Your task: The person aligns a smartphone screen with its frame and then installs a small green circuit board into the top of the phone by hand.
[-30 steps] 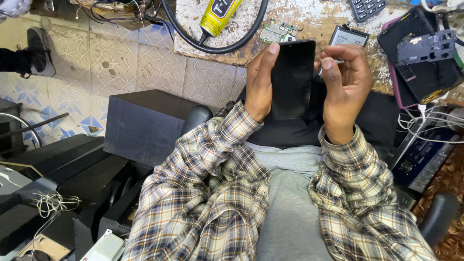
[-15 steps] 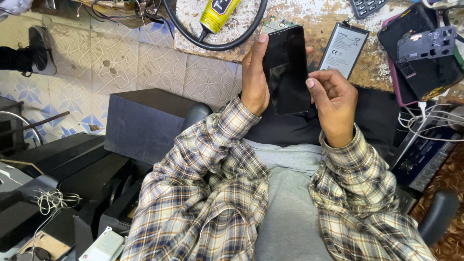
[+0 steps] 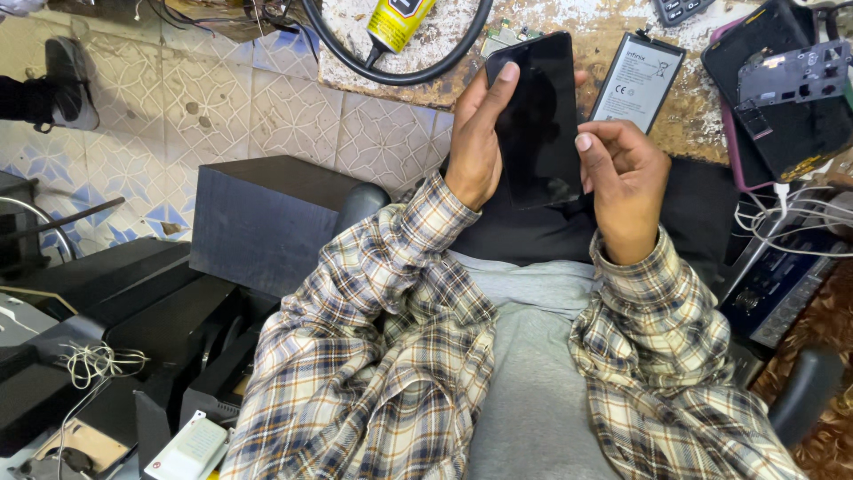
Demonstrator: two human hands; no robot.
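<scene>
A black phone with a dark screen [image 3: 538, 120] is held upright in front of my chest, over the edge of a worn workbench [image 3: 684, 111]. My left hand [image 3: 476, 133] grips its left side, fingers reaching up along the edge. My right hand [image 3: 625, 176] touches the phone's right edge with the thumb, fingers curled. A flat phone battery [image 3: 638, 80] lies on the bench just right of the phone. Both arms wear plaid sleeves.
A yellow glue tube [image 3: 398, 21] and a black cable loop [image 3: 400, 76] lie on the bench at the top. Opened phone parts [image 3: 786, 84] sit at the right, white wires [image 3: 782, 222] below them. A black speaker box [image 3: 258, 218] stands on the tiled floor at the left.
The phone has been lifted a little and tilted. My right hand has slid down from the phone's upper right edge to its lower right side, uncovering the battery on the bench.
</scene>
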